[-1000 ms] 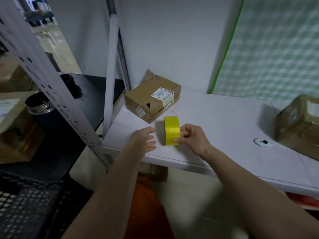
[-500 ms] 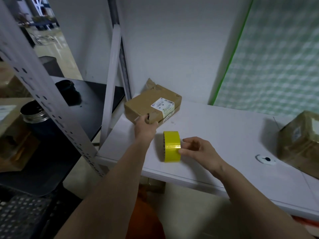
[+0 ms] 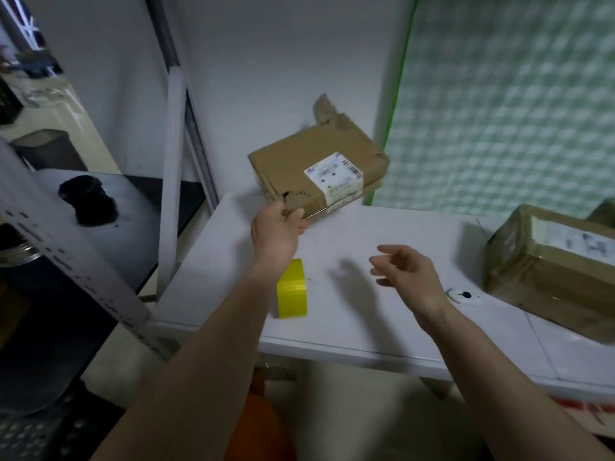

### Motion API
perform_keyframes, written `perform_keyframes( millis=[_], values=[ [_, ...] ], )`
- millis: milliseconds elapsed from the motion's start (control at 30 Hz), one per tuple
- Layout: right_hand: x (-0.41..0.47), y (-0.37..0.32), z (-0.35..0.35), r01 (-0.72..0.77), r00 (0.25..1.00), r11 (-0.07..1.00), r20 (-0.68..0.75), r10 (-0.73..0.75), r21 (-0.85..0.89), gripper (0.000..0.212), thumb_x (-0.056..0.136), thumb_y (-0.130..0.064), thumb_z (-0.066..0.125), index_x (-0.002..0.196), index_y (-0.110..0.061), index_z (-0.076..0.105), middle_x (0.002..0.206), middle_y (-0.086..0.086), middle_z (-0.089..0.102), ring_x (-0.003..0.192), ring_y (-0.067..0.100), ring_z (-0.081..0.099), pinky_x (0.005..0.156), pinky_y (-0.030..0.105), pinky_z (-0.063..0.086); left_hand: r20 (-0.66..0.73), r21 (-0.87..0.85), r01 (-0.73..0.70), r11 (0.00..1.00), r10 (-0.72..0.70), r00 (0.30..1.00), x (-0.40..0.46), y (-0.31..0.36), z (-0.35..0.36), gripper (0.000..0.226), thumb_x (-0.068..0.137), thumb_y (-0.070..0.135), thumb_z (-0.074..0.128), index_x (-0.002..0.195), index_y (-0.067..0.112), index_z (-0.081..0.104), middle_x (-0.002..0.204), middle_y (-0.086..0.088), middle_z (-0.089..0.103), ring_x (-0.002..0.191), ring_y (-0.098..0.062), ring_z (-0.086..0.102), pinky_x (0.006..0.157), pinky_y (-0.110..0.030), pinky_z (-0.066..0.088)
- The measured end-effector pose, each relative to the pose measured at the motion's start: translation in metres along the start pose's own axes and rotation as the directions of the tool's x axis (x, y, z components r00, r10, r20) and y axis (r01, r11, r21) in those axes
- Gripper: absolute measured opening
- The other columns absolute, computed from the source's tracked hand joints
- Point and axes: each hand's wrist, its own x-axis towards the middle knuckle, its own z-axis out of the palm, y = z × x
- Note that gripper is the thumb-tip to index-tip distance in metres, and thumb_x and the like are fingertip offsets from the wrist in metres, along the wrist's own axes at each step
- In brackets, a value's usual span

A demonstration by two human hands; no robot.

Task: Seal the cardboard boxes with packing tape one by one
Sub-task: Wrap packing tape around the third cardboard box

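Head view: the left hand [image 3: 274,227] pinches the near corner of the cardboard box [image 3: 316,168], tilted up off the white surface [image 3: 382,234] behind the yellow tape roll [image 3: 292,290]. Right of the roll, the right hand [image 3: 404,272] hovers, its grip loose and holding nothing. Judged step: bringing this box in for sealing; next, set it flat and take the roll. Box contents cannot be seen. Farther right of the roll sits a second box [image 3: 552,271].

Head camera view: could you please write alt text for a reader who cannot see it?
A person's left hand grips the near corner of a labelled brown cardboard box, lifted tilted over a white table. The right hand hovers open; a yellow packing tape roll stands near the table's front edge.
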Motion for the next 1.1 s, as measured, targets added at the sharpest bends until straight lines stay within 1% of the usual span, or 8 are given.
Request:
perform_keyframes(
  millis=[100, 233, 333, 433, 600, 833, 933, 1100],
  values=[
    [-0.009, -0.015, -0.022, 0.129, 0.935, 0.986, -0.318, -0.155, -0.102, 0.033, 0.088, -0.013, 0.062, 0.119, -0.011, 0.051, 0.105, 0.008, 0.061, 0.088, 0.019, 0.059, 0.079, 0.037, 0.052, 0.117, 0.021, -0.074, 0.997, 0.071, 0.991, -0.027, 0.021, 0.017, 0.015, 0.091, 0.01, 0.061, 0.105, 0.01, 0.066, 0.076, -0.007, 0.07, 0.062, -0.011, 0.067, 0.063, -0.015, 0.054],
    [-0.03, -0.031, -0.056, 0.235, 0.779, 0.89, -0.473, -0.413, -0.389, 0.029, 0.089, -0.013, 0.055, 0.117, -0.009, 0.049, 0.116, 0.008, 0.047, 0.103, 0.018, 0.049, 0.086, 0.023, 0.043, 0.368, 0.116, -0.03, 0.993, -0.015, 0.93, -0.06, 0.026, 0.031, 0.023, 0.088, 0.009, 0.064, 0.111, 0.007, 0.067, 0.072, -0.007, 0.071, 0.064, -0.016, 0.067, 0.077, -0.033, 0.058],
    [-0.05, -0.03, -0.07, 0.2, 0.777, 0.808, -0.413, -0.476, -0.555, 0.022, 0.088, -0.011, 0.054, 0.11, -0.01, 0.056, 0.118, 0.011, 0.046, 0.114, 0.025, 0.042, 0.097, 0.035, 0.039, 0.507, 0.172, 0.022, 0.985, -0.107, 0.855, -0.083, 0.019, 0.037, 0.029, 0.083, 0.017, 0.073, 0.109, 0.005, 0.067, 0.069, -0.011, 0.071, 0.067, -0.024, 0.07, 0.077, -0.039, 0.059],
    [-0.065, -0.02, -0.078, 0.157, 0.847, 0.763, -0.311, -0.43, -0.627, 0.014, 0.089, -0.014, 0.055, 0.102, -0.013, 0.062, 0.115, 0.011, 0.051, 0.114, 0.026, 0.042, 0.098, 0.037, 0.038, 0.535, 0.282, -0.03, 0.959, -0.132, 0.834, -0.104, 0.009, 0.038, 0.031, 0.072, 0.033, 0.082, 0.094, 0.013, 0.073, 0.066, -0.002, 0.072, 0.061, -0.014, 0.07, 0.065, -0.026, 0.056],
    [-0.087, -0.004, -0.08, 0.188, 0.938, 0.749, -0.111, -0.329, -0.635, 0.008, 0.089, -0.019, 0.057, 0.083, -0.022, 0.06, 0.092, -0.002, 0.057, 0.097, 0.022, 0.053, 0.085, 0.037, 0.043, 0.527, 0.436, -0.163, 0.885, -0.104, 0.844, -0.13, 0.002, 0.038, 0.029, 0.06, 0.048, 0.086, 0.066, 0.025, 0.068, 0.073, 0.009, 0.069, 0.071, -0.006, 0.063, 0.056, -0.019, 0.042],
    [-0.096, 0.01, -0.07, 0.238, 0.965, 0.732, 0.073, -0.25, -0.639, 0.008, 0.09, -0.024, 0.058, 0.084, -0.029, 0.059, 0.096, -0.008, 0.054, 0.098, 0.014, 0.05, 0.082, 0.026, 0.038, 0.572, 0.517, -0.244, 0.821, -0.119, 0.812, -0.134, 0.007, 0.045, 0.018, 0.068, 0.018, 0.08, 0.059, 0.023, 0.065, 0.08, 0.003, 0.067, 0.078, -0.013, 0.062, 0.062, -0.018, 0.045],
    [-0.093, 0.014, -0.066, 0.257, 0.966, 0.709, 0.156, -0.206, -0.657, 0.015, 0.09, -0.026, 0.06, 0.103, -0.021, 0.066, 0.106, -0.005, 0.054, 0.106, 0.012, 0.043, 0.088, 0.018, 0.03, 0.532, 0.531, -0.224, 0.817, -0.117, 0.838, -0.129, 0.01, 0.054, 0.016, 0.075, 0.009, 0.072, 0.068, 0.021, 0.063, 0.078, 0.0, 0.065, 0.075, -0.017, 0.066, 0.069, -0.024, 0.054],
    [-0.087, 0.016, -0.064, 0.212, 0.977, 0.704, 0.128, -0.171, -0.678, 0.024, 0.091, -0.023, 0.059, 0.114, -0.019, 0.063, 0.116, 0.0, 0.053, 0.114, 0.016, 0.042, 0.096, 0.023, 0.032, 0.4, 0.309, 0.142, 0.94, -0.264, 0.878, -0.123, -0.001, 0.062, 0.042, 0.086, 0.002, 0.061, 0.123, 0.019, 0.049, 0.097, -0.015, 0.066, 0.054, -0.013, 0.067, 0.053, -0.022, 0.055]
  ],
)
